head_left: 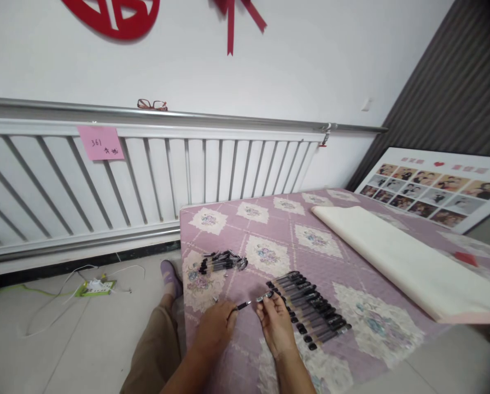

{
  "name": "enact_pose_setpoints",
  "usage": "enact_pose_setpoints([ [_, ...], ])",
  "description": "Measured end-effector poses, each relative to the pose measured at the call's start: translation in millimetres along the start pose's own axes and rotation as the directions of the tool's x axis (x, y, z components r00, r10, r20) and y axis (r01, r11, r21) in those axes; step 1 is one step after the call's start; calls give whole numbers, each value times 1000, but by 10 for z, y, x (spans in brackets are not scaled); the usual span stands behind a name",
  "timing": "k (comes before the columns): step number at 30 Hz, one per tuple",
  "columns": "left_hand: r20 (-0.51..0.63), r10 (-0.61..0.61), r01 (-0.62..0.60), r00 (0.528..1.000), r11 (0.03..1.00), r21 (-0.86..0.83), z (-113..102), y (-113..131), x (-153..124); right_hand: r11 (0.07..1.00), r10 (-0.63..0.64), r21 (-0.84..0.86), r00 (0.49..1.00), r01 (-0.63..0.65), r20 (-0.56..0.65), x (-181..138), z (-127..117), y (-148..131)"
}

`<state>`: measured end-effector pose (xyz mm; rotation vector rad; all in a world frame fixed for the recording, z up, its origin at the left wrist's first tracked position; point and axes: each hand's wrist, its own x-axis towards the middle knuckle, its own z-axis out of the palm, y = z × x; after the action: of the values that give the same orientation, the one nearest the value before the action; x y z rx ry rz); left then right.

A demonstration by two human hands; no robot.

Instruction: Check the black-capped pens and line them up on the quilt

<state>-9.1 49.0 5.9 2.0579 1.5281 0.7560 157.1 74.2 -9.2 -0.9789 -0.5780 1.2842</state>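
Note:
My left hand (217,327) is closed around a dark pen (241,306), whose pale tip points right. Just across a small gap, my right hand (276,324) pinches a black pen cap (264,296) with a silvery part between thumb and fingers. The cap and the pen tip are apart. To the right of my right hand lies a slanting row of black-capped pens (314,306), side by side. Farther back on the left is a smaller heap of black pen parts (224,261), some of which look like loose caps.
A purple flowered cloth (265,219) covers the table. On its right lie a long cream roll (392,251) and a photo board (433,189). Behind stands a white radiator (212,164) with a pink note (100,143). A power strip (96,287) with cables lies on the floor.

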Motion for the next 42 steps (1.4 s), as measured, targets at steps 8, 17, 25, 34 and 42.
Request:
enact_pose_setpoints([
  [8, 17, -20, 20, 1000, 1000, 2, -45, 44, -2, 980, -117, -154, 992, 123, 44, -23, 54, 48],
  [17, 22, -24, 23, 999, 999, 43, -28, 38, -5, 963, -125, -228, 988, 142, 87, -23, 21, 95],
  [25, 20, -1, -1, 1000, 998, 68, 10, -9, 1, 881, -94, -441, 977, 172, 193, -65, 36, 70],
  [34, 36, -5, 1, 999, 996, 91, 39, -60, 0, 879, -23, -457, 971, 132, 238, -142, 132, -31],
  [42, 41, -28, 25, 999, 996, 88, 36, -59, 16, 884, 29, -455, 957, 111, 290, -115, 120, -15],
])
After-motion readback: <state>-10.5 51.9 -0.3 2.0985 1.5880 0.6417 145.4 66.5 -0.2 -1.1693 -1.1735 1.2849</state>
